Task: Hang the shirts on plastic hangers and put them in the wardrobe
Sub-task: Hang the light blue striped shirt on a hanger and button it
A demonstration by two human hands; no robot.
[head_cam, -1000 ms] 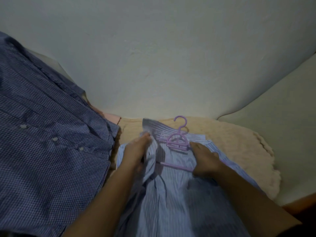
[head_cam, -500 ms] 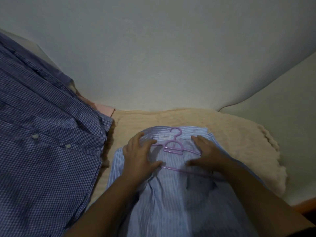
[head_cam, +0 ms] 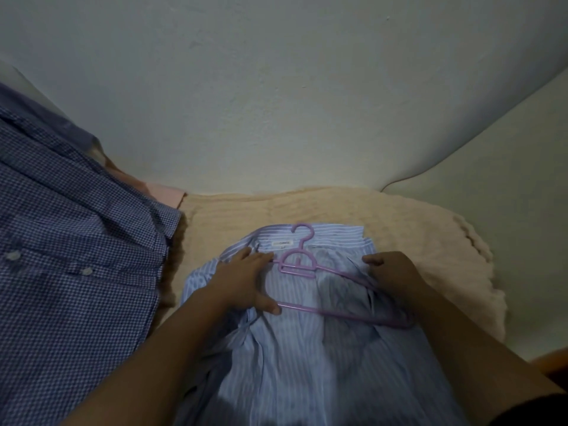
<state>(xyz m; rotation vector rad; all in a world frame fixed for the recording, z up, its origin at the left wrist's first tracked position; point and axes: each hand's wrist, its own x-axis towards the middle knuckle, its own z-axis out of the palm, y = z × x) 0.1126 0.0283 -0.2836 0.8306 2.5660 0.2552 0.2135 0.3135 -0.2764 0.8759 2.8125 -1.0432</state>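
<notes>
Left hand [head_cam: 242, 282] lies flat, pinning striped shirt [head_cam: 292, 348] over hanger [head_cam: 299, 262]; right hand [head_cam: 392, 276], at 3 o'clock, grips fabric, best eased over the arm.

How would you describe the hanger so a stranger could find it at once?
Start at the cream blanket against the wall; a pale blue striped shirt lies on it. The hanger rests at the collar, between both hands, the only purple plastic thing there.

Head camera looks steeply down, close over the striped shirt [head_cam: 295, 358].
</notes>
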